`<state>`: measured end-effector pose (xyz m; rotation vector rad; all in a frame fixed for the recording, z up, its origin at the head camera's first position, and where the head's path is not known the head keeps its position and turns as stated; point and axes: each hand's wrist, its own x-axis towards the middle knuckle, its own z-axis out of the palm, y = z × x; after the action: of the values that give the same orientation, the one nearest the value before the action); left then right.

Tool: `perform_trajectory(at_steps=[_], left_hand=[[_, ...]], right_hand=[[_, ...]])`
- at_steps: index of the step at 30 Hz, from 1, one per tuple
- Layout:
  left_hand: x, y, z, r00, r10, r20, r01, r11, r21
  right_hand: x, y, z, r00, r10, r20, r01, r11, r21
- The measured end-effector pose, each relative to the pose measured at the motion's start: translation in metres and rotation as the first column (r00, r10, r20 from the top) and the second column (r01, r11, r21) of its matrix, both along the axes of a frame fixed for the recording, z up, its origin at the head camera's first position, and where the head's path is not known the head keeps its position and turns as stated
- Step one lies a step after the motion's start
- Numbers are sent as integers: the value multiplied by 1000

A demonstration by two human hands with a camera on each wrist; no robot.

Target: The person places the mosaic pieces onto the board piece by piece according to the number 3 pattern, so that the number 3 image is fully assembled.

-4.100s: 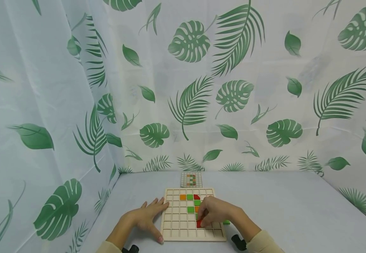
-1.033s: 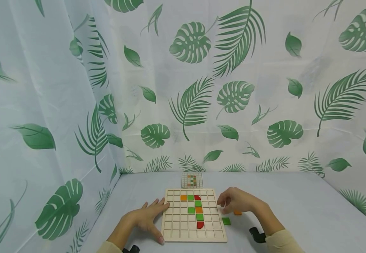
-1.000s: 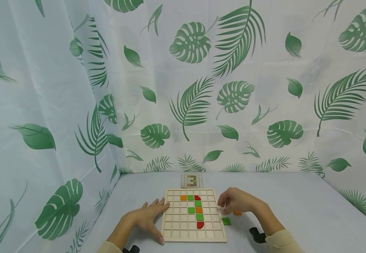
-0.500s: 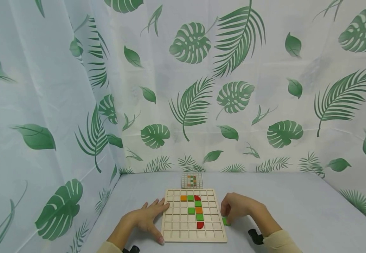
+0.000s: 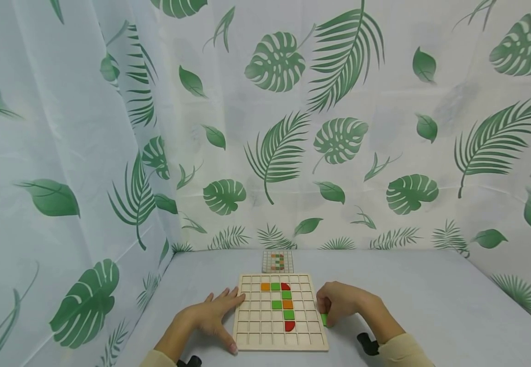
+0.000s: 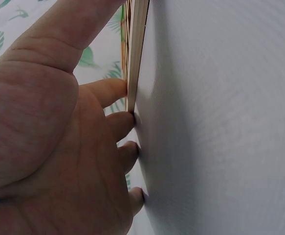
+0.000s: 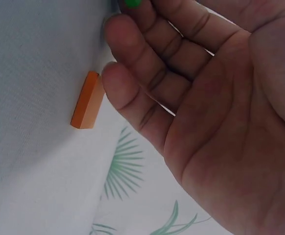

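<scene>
A wooden grid board (image 5: 260,340) lies on the table, with several orange, green and red tiles set in its squares. My left hand (image 5: 215,316) lies with fingers spread along the board's left edge, and the left wrist view shows the fingers (image 6: 115,90) at the board's side. Just off the right edge, my right hand (image 5: 342,300) pinches a square green tile (image 5: 324,319), partly covered by the fingers. Only a bit of that green tile (image 7: 132,2) shows at the fingertips in the right wrist view.
Behind the board lies a small pattern card (image 5: 278,261) printed with a coloured grid. An orange tile (image 7: 88,100) rests on the table near my right little finger; my right hand hides it in the head view. Leaf-print curtains surround the table.
My right hand has left the red tile on the board, moved right to the loose tiles, and taken the green one, shifting it slightly left. My left hand has stayed put.
</scene>
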<state>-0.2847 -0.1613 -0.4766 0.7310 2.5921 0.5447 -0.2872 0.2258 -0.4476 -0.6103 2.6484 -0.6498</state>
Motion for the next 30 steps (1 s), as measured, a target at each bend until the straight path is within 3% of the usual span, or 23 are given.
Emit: perform_trajectory(at_steps=[11,20,30], left_hand=[[0,0,1,1000,-4,13,4,1000,4],[-1,-1,1,1000,-8,12,8,1000,11],[-1,-1,0,1000,-5,16,5,1000,4]], right_hand=[[-6,7,-1,995,91,-37,-95,988,-119],[-12,8,1,993,47,-111,-67,981,-180],[-14,-7,3,971,18,-239,-77,968,-237]])
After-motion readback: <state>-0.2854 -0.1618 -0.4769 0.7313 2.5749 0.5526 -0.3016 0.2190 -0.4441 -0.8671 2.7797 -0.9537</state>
